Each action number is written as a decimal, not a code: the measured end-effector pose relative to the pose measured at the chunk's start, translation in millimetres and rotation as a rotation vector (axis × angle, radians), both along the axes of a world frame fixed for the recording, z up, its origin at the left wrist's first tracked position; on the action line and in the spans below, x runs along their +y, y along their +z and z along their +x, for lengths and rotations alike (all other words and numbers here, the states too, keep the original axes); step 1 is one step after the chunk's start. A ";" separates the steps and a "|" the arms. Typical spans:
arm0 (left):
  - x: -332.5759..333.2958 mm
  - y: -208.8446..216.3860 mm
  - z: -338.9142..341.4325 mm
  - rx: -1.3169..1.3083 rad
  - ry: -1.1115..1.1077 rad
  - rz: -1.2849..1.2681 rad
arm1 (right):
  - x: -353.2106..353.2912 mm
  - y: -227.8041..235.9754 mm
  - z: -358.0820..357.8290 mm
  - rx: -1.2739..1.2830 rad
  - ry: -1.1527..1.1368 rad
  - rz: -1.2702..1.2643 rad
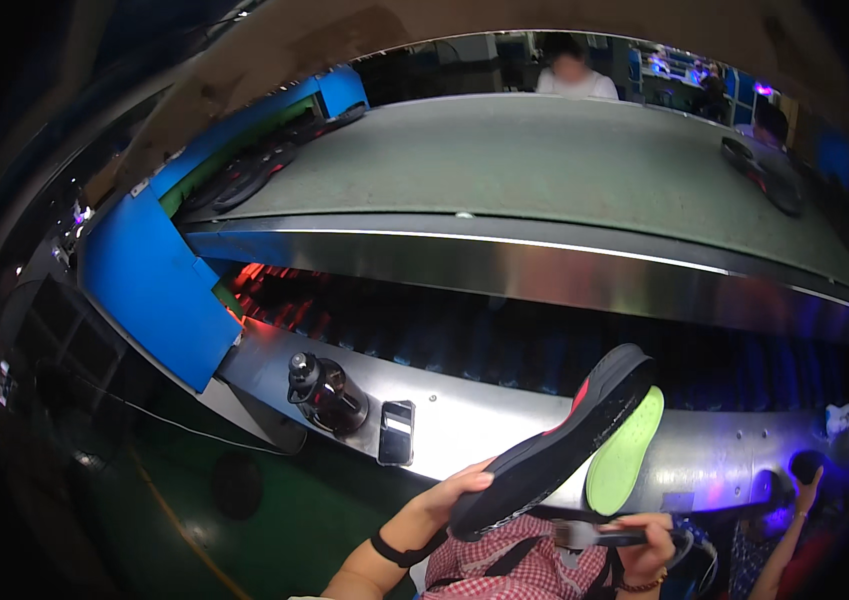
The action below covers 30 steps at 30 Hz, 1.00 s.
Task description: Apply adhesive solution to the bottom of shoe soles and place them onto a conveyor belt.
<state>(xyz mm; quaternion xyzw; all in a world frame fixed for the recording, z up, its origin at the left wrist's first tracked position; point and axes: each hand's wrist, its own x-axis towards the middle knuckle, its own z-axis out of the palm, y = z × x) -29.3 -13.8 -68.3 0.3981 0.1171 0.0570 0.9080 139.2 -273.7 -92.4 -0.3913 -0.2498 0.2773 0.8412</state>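
A black shoe sole (pixel 562 440) with a red patch on its side is raised and tilted in front of me. My left hand (pixel 452 498) grips it near its lower end, with the fingers partly hidden behind it. My right hand (pixel 652 545) is closed around the handle of a brush (pixel 584 535). The brush's pale bristles point left, just below the sole; whether they touch it I cannot tell. A lime-green insole-shaped piece (pixel 624 455) shows on the metal ledge, just right of the sole.
On the metal ledge (pixel 464 410) stand a dark bottle (pixel 329 398) and a phone (pixel 396 433). Beyond is a wide conveyor belt (pixel 504 160) with black soles (pixel 254 172) at left and another sole (pixel 762 178) at right. A co-worker's hand (pixel 808 488) holds something dark at right.
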 end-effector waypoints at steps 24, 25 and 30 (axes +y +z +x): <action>76.4 122.1 75.9 -0.380 0.540 0.858 | -3.5 -64.3 42.1 0.651 0.064 0.200; 57.4 125.5 65.6 -0.515 0.634 0.972 | -1.3 -63.7 41.8 0.627 0.094 0.246; 6.3 139.3 24.6 -1.441 0.179 1.080 | 11.1 -52.7 32.5 0.640 -0.189 0.037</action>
